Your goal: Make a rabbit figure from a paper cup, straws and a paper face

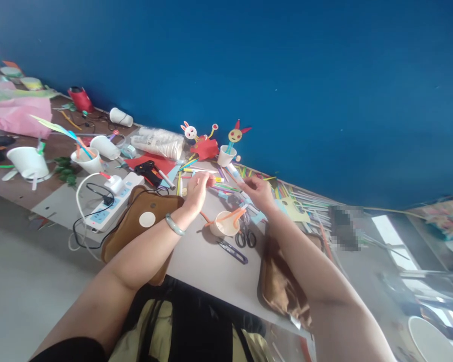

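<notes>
Blue wall (pixel 287 90) backs the cluttered table (pixel 200 261); right hand (pixel 258 192) pinches a pale strip (pixel 234 173), left hand (pixel 197 191), grip unclear.

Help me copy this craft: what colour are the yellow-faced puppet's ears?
The ears are red, seen best in the head view.

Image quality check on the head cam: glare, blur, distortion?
Head view: tilted, wide-angle stretch enlarging both forearms; bright streaks at right, beside a pixelated patch; right edge smeared. Both hands, left and right, look washed out; finger detail is soft. Soft shadow left of the white cup. Blue wall darkens toward the top.
</notes>
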`<state>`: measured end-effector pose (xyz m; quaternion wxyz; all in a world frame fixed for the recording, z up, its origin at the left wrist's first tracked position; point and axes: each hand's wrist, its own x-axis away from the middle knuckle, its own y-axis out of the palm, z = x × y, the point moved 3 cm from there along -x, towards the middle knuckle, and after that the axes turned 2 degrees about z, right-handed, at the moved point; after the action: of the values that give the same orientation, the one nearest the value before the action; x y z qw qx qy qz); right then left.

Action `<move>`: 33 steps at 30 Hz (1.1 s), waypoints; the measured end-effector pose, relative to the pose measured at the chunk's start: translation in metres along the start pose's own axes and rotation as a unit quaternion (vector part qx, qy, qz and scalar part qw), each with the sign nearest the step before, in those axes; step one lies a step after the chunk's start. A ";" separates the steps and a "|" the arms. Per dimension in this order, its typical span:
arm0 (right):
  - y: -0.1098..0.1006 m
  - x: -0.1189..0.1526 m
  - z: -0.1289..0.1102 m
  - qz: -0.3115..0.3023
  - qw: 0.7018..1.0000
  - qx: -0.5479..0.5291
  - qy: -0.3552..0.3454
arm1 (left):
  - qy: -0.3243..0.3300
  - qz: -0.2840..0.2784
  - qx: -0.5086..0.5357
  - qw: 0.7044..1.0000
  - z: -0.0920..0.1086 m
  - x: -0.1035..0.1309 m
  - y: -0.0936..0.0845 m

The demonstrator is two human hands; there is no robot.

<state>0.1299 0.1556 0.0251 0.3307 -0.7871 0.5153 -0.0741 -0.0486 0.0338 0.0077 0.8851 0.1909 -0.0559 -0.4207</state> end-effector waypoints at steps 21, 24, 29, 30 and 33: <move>0.031 0.026 -0.024 -0.111 0.984 -0.137 -0.035 | -0.029 -0.106 -0.050 0.993 -0.002 0.009 0.004; 0.029 0.029 -0.030 -0.070 0.991 -0.100 -0.047 | -0.031 -0.090 -0.045 0.994 -0.004 0.008 0.003; 0.027 0.033 -0.036 0.000 0.996 -0.041 -0.081 | -0.037 -0.095 -0.013 0.995 -0.004 0.007 0.006; 0.027 0.033 -0.036 0.006 0.996 -0.040 -0.082 | -0.038 -0.100 -0.006 0.994 -0.004 0.006 0.006; 0.025 0.030 -0.036 -0.017 0.995 -0.054 -0.083 | -0.043 -0.106 0.000 0.993 -0.004 0.005 0.006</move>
<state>0.1084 0.1073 0.0306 0.3279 -0.8159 0.4760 0.0136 -0.0397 0.0344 0.0058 0.8324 0.1772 -0.0733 -0.5199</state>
